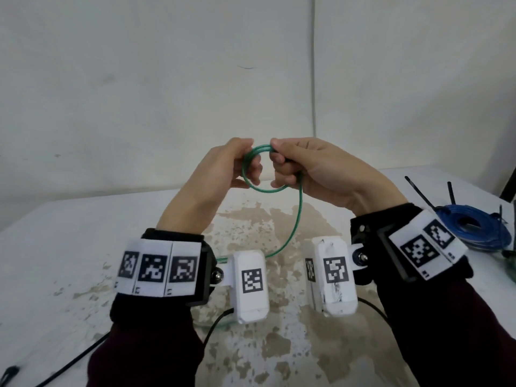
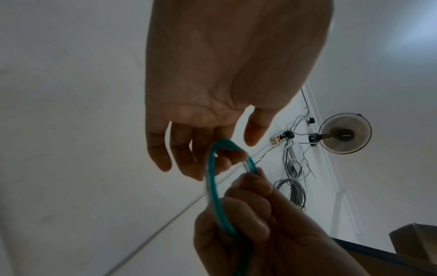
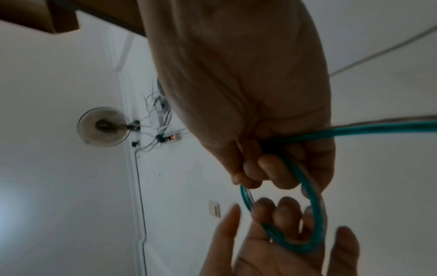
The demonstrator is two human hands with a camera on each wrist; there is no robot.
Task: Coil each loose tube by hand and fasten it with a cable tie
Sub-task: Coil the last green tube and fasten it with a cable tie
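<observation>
A green translucent tube [image 1: 267, 190] is wound into a small loop held up above the table. My right hand [image 1: 280, 166] grips the loop's right side with curled fingers [image 3: 267, 166]. The loose tail [image 1: 296, 219] drops from that hand toward the table and passes behind the wrist cameras. Several fingers of my left hand [image 1: 248, 163] reach through the loop [image 3: 316, 214]. Those fingers look relaxed, and the thumb [image 2: 254, 130] stands apart from the tube [image 2: 212, 196]. In the left wrist view my right hand [image 2: 248, 205] closes round the loop's lower part.
A coiled blue tube [image 1: 474, 230] lies on the white table [image 1: 83, 233] at the right, with black cable ties [image 1: 418, 191] sticking up beside it. A black cable [image 1: 69, 361] runs across the near left. The table top has worn brown patches in the middle.
</observation>
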